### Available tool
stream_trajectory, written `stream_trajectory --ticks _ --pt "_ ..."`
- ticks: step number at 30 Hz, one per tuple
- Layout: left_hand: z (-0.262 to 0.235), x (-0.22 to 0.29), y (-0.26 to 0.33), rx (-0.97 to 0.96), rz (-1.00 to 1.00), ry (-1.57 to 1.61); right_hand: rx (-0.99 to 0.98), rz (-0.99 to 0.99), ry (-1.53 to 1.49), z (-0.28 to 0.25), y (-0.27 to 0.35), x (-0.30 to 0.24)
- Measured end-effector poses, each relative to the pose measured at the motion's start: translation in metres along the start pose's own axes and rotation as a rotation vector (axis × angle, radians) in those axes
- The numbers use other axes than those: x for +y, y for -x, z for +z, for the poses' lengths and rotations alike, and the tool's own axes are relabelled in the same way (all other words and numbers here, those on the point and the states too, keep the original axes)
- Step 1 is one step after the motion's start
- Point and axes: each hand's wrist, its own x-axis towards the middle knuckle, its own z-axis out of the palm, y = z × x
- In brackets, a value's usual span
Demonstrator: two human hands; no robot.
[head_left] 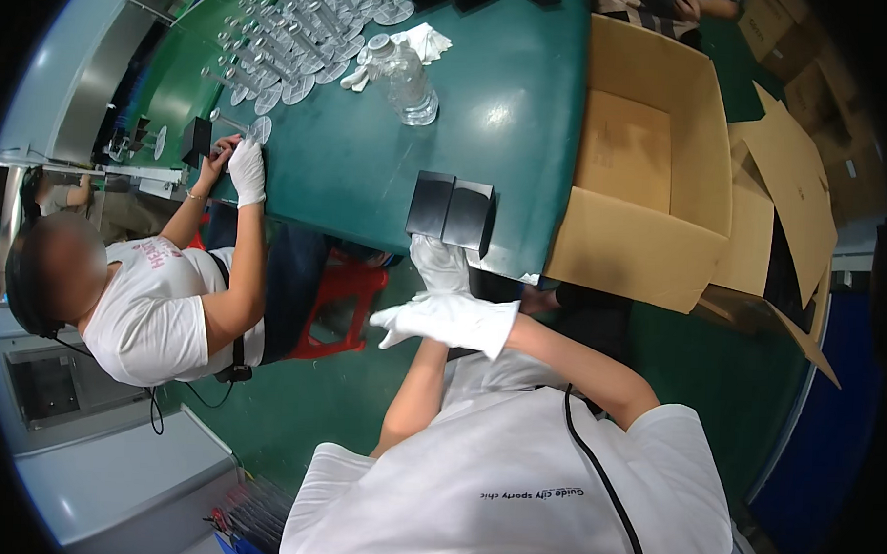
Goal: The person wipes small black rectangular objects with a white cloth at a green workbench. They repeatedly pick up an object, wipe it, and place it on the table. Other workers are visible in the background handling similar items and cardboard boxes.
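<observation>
A deep green tabletop [339, 181] carries rows of clear stemmed discs [300, 57] toward its far left corner, with a clear bottle [411, 90] and a crumpled white cloth [427, 42] nearer the middle of the far part. An open cardboard box [640, 255] stands just beside the right edge. At the left edge a co-worker [164, 316] handles a clear disc, near a small dark block [196, 141]; a red stool [340, 308] is below.

The pair of black boxes [453, 214] sits at the near edge, close to the near right corner, side by side. Their long axis runs from the near edge inward, the far ends leaning slightly right. They look dark, flat-faced and square-cornered, with a soft sheen.

The white-gloved left hand [439, 262] meets their near end; whether its grip is clamped, I cannot tell. The gloved right hand [447, 319] crosses the left wrist, fingers pointing left, its grip likewise unclear.
</observation>
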Motion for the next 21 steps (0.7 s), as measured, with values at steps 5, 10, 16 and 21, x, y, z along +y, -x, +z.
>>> stream_trajectory --ticks 5,10,16,21 --pt "0.011 0.012 -0.030 0.046 0.022 -0.006 0.425 0.039 -0.533 -0.028 0.064 0.052" --pt "0.012 0.026 -0.057 0.127 -0.010 0.062 0.928 0.007 -0.809 -0.092 0.075 0.005" --pt "0.022 0.024 -0.063 0.176 0.067 0.053 0.970 0.141 0.926 -0.061 -0.014 0.041" --pt "0.018 0.010 -0.051 0.132 -0.016 0.142 0.896 -0.203 0.818 -0.006 -0.040 0.031"
